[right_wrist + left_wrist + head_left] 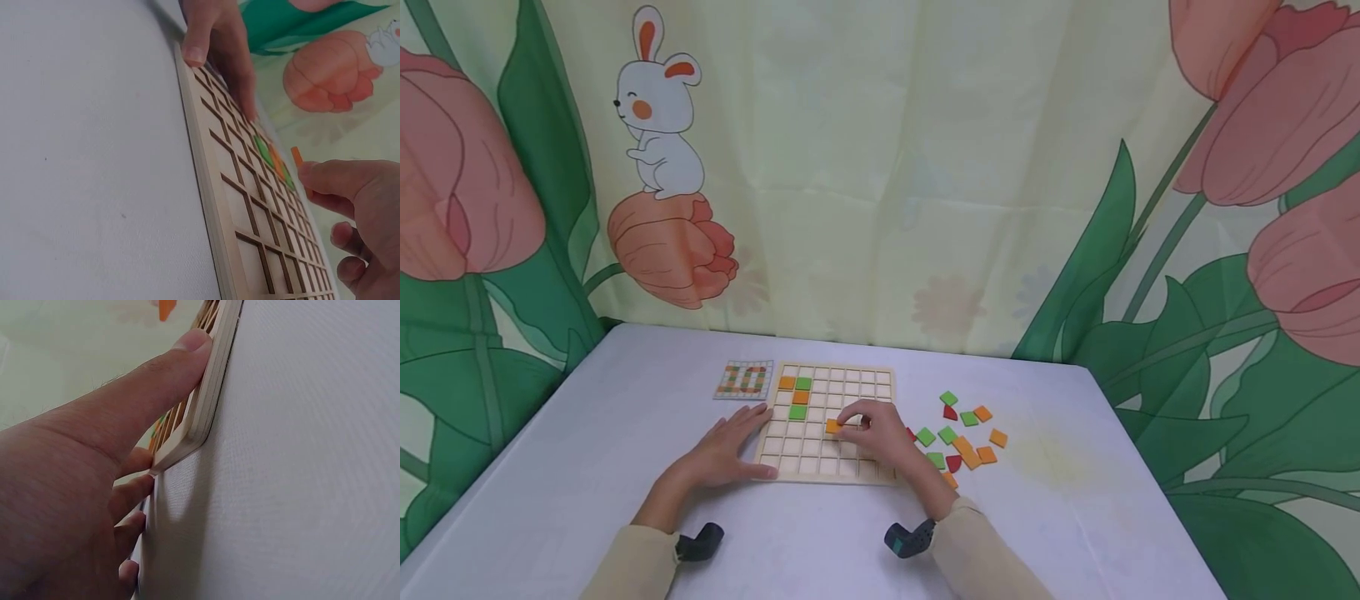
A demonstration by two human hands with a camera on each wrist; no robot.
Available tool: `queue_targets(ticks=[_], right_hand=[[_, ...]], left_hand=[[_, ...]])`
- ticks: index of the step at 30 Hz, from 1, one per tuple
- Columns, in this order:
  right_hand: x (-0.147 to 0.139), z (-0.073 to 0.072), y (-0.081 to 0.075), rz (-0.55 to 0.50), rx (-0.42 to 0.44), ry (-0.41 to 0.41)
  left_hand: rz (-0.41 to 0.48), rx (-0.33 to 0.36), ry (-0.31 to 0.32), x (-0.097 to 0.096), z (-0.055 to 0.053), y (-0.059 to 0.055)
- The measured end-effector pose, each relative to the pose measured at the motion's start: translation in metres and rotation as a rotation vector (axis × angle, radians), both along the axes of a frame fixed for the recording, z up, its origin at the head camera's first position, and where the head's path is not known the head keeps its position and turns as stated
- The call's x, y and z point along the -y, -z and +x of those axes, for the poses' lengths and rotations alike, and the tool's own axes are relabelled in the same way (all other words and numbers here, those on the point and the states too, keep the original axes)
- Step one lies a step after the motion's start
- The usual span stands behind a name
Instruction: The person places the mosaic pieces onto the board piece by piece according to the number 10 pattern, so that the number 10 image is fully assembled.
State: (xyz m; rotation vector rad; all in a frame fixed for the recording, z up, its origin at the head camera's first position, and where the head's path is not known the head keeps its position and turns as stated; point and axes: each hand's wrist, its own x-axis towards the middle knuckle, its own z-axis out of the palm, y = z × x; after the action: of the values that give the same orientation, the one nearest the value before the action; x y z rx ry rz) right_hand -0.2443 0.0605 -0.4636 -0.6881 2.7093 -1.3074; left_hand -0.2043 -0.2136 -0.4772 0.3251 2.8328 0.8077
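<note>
A wooden grid board [827,478] lies on the table, with two orange and two green square tiles in cells at its upper left. My left hand [718,454] rests at the board's lower left corner, fingers extended along the left edge. In the left wrist view its thumb [169,372] touches the front rim. Over the middle of the board, my right hand [883,433] pinches an orange square tile [832,427] between thumb and fingers. The right wrist view shows this orange tile [295,154] held on edge above the grid, apart from it.
A small pattern card [743,380] lies by the board's upper left. Right of the board are scattered loose green tiles [948,435], orange tiles [997,437] and red rounded pieces [954,463], some partly behind the right forearm. A printed curtain [865,208] hangs behind the table.
</note>
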Motion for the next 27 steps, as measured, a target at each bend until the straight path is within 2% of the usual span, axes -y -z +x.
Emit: queue_targets(ticks=[9,16,23,27], right_hand=[[0.024,-0.001,0.004,0.002,0.009,-0.028],[0.038,0.001,0.008,0.015,0.076,-0.017],[0.049,-0.003,0.013,0.044,0.04,-0.013],[0.056,-0.006,0.016,0.069,-0.011,-0.017]], left_hand=[[-0.003,0.009,-0.008,0.0,0.0,0.001],[0.013,0.017,0.002,-0.001,0.001,0.0],[-0.005,0.001,0.017,0.003,-0.001,0.003],[-0.013,0.0,0.016,0.004,-0.002,0.005]])
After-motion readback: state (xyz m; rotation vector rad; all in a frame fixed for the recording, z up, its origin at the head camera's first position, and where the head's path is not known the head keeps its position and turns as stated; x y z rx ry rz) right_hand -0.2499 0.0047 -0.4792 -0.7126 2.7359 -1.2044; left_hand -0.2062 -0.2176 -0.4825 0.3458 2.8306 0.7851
